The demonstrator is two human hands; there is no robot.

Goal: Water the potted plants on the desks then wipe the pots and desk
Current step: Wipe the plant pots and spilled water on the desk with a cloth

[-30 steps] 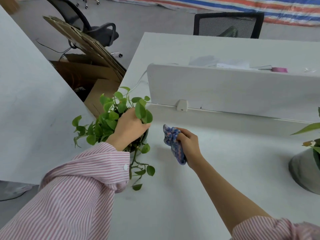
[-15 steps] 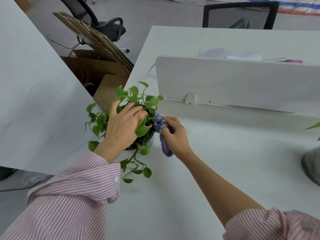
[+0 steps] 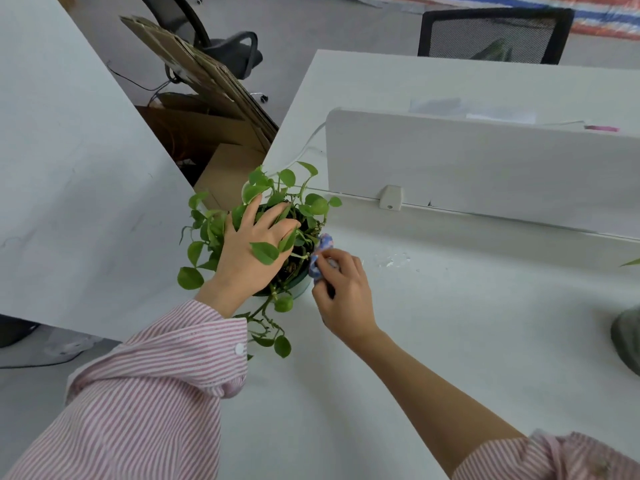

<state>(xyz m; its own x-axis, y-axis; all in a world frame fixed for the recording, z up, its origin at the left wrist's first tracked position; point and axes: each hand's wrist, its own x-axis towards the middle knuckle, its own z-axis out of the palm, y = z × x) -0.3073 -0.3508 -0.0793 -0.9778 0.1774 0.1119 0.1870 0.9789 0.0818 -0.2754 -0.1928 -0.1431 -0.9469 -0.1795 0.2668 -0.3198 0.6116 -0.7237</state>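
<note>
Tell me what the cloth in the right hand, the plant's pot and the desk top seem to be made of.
Cloth: soft woven or knitted fabric, blue and pink, matte; it bunches in the right hand.
Pot: probably glazed ceramic or plastic; the dark green rim looks smooth and faintly shiny, mostly hidden by leaves.
Desk top: likely white laminate board; flat, smooth, low sheen, with water drops beading on it.

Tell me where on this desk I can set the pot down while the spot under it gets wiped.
Bare desk lies between the right hand and the grey pot. Crowded: the left corner with the potted plant, and spilled water near the divider.
</note>
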